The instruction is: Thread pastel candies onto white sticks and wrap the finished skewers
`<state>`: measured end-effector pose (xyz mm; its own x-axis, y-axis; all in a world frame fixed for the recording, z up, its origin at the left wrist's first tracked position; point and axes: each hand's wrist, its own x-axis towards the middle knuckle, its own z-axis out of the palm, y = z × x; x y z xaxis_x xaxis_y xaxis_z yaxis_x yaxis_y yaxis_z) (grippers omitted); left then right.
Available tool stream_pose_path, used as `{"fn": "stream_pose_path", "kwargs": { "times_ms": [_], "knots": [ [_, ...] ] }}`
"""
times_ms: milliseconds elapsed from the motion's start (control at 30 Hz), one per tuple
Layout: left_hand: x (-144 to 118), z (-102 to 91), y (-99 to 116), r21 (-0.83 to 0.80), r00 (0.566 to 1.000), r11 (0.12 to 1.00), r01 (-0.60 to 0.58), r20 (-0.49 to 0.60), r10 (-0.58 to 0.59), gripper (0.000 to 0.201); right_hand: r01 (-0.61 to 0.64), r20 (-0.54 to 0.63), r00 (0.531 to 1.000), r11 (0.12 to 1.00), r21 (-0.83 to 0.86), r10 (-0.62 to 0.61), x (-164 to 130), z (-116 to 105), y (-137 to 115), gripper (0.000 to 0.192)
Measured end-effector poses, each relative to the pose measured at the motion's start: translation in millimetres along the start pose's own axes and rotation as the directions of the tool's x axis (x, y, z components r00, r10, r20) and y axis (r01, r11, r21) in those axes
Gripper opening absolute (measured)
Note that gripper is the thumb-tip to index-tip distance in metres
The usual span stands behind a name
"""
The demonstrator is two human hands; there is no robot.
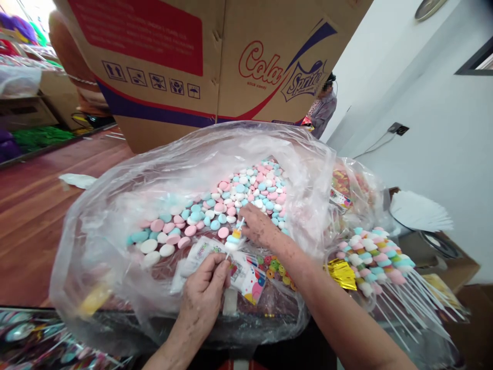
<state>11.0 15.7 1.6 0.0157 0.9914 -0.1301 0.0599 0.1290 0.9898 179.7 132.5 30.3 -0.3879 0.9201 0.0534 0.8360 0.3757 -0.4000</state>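
Observation:
My left hand (204, 295) pinches the lower end of a thin white stick (232, 245) that carries a few candies near its top. My right hand (259, 225) is at the stick's upper end, fingers closed over the tip and the topmost candy. Both hands work inside a big clear plastic bag (108, 226) full of pink, blue and white marshmallow candies (231, 198). Small printed candy packets (246, 275) lie just below the hands in the bag.
A pile of finished candy skewers (379, 262) lies to the right beside a gold wrapper (342, 272). A large Cola cardboard box (215, 61) stands behind the bag. A person (322, 105) stands at the back. White paper fans (419, 210) sit at right.

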Motion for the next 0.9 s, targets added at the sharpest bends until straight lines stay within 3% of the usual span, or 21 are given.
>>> {"fn": "stream_pose_path", "kwargs": {
  "times_ms": [67,133,200,267,333,433,533,733,900],
  "knots": [
    [0,-0.5,0,0.013,1.0,1.0,-0.004,0.001,0.004,0.035,-0.072,-0.026,0.997,0.994,0.077,0.074,-5,2,0,0.021],
    [0,-1.0,-1,0.036,1.0,0.999,-0.01,-0.006,0.01,0.035,-0.138,-0.066,0.984,0.938,0.319,0.167,-12,2,2,0.019],
    [1,-1.2,-4,0.066,1.0,0.998,-0.021,-0.007,0.021,0.034,-0.159,-0.066,0.964,0.755,0.636,0.258,-21,-2,3,0.019],
    [2,-1.1,-6,0.095,0.999,0.995,-0.034,0.012,0.033,0.033,-0.161,-0.009,0.952,0.526,0.835,0.306,-31,-8,4,0.023],
    [2,-0.5,-7,0.123,0.999,0.991,-0.048,0.022,0.046,0.031,-0.19,0.055,0.939,0.378,0.906,0.34,-41,-14,4,0.028],
    [2,1.0,-4,0.168,0.998,0.984,-0.06,-0.008,0.062,0.028,-0.228,0.113,0.915,0.265,0.937,0.389,-49,-19,3,0.036],
    [3,1.7,-2,0.207,0.998,0.976,-0.062,0.002,0.063,0.029,-0.216,0.114,0.915,0.234,0.948,0.386,-52,-21,2,0.036],
    [5,1.0,3,0.27,0.996,0.959,-0.084,0.006,0.085,0.028,-0.144,0.043,0.936,0.27,0.952,0.351,-55,-24,-1,0.034],
    [5,1.2,6,0.264,0.996,0.96,-0.089,0.008,0.09,0.028,-0.12,-0.02,0.931,0.357,0.926,0.365,-60,-30,-4,0.025]
  ]
}}
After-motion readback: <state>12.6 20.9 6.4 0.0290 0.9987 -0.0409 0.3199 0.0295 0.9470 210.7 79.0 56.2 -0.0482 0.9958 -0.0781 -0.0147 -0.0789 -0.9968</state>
